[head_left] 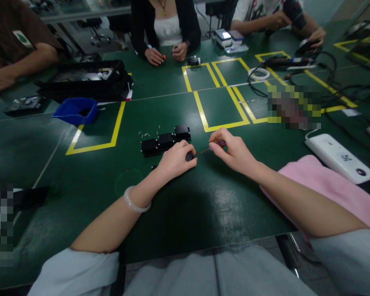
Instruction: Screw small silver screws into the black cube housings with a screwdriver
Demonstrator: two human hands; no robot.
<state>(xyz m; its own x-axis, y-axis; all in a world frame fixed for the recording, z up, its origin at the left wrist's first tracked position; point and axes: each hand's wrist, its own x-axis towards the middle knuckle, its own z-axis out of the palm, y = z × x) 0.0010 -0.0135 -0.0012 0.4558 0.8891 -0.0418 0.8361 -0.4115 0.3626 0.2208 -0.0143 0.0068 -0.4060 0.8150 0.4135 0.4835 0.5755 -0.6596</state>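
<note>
My left hand (179,159) is closed on a small black part (189,156), pinching it just above the green table (185,222). In my right hand (230,150) is a thin screwdriver (205,151), its shaft pointing left and its tip at the black part; the fingers cover most of the handle. Just beyond my left hand, several black box-shaped pieces (165,140) stand in a slanting row. Small loose screws (146,135) lie behind that row. Another dark piece (154,167) shows partly beside my left wrist.
A blue bin (75,111) and a stack of black trays (86,80) stand at left. Yellow tape (228,125) marks rectangles on the table. A white power strip (341,158), pink cloth (323,185) and black cables (333,78) lie at right. Co-workers sit across and at left.
</note>
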